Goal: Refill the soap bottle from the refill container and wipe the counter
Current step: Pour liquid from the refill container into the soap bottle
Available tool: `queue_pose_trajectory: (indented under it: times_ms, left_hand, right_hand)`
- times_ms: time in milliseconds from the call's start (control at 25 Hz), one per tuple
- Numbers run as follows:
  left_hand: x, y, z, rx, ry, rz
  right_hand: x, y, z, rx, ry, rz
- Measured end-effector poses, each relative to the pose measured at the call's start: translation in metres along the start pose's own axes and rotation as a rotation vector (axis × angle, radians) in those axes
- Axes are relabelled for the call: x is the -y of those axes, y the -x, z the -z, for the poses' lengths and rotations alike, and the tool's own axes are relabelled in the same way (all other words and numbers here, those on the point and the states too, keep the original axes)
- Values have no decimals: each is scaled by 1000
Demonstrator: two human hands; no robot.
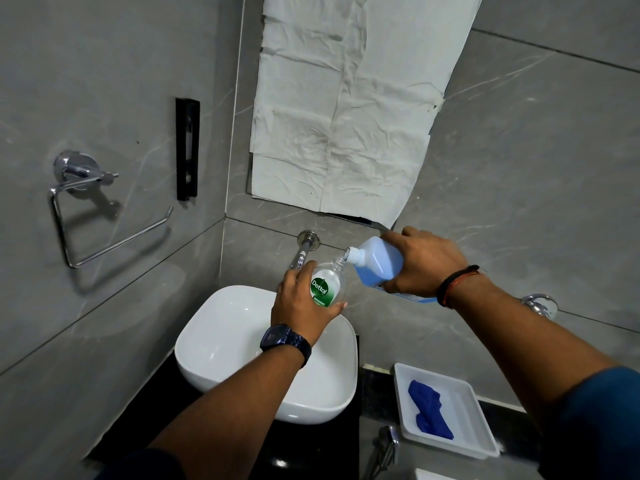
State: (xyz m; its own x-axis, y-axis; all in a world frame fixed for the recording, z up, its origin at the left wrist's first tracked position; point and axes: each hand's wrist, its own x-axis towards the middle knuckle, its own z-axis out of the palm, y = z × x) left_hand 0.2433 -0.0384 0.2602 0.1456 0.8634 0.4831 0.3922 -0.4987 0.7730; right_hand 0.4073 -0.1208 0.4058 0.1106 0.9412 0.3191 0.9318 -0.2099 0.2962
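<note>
Step in hand: pouring from the blue refill container [377, 261] into the clear Dettol soap bottle [327, 285], by my reading; any stream is too fine to make out.
Doing it well: keep the white spout meeting the bottle's mouth, raise the tilt slowly, and hold both over the white basin [311, 403] so drips fall there. Watch the level through the clear wall and stop short of the neck.
Left hand [301, 306]: fingers [304, 268] wrapped round the soap bottle from its left side, thumb under the label, holding it tilted with the neck to the far right.
Right hand [426, 265]: fingers [412, 233] clamped over the container's body, spout aimed left and down.
Soap bottle: held in the air above the basin's far edge, just near of the wall tap [303, 251].
Wiping: not yet begun; a blue cloth [427, 414] lies in a white tray [460, 410] on the black counter [304, 445], near right.
</note>
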Motion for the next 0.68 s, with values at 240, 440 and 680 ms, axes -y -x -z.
queue_pose_trajectory:
  times_ms: [240,440,680]
  left_hand:
    - [2,-2,2,1,-20,0]
    - [1,-3,3,-14,-22,-6]
    - [0,-3,6,-5,-21,6]
  right_hand:
    - [2,-3,4,-4,26,29]
    - [3,-6,7,-2,35,28]
    - [4,-6,7,0,32,27]
